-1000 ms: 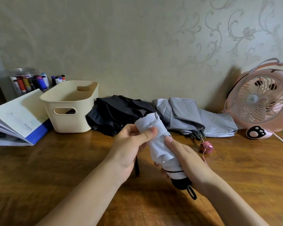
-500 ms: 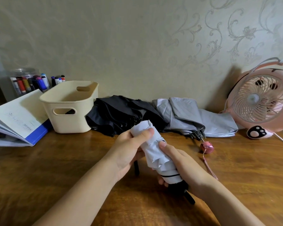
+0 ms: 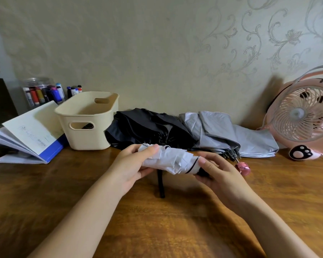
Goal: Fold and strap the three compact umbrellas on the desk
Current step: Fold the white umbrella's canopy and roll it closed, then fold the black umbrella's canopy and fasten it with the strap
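Both hands grip the white umbrella level above the counter: left hand curled round its top, right hand round its handle. Black umbrella and grey umbrella lie behind.

front umbrella before rear-left umbrella and rear-right umbrella | basket left of them — book further left | fan far right

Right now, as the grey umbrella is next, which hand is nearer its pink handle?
Right. The right hand, gripping the white umbrella at its black handle end, is close beside the pink handle; the left hand grips the canopy end, farther left.
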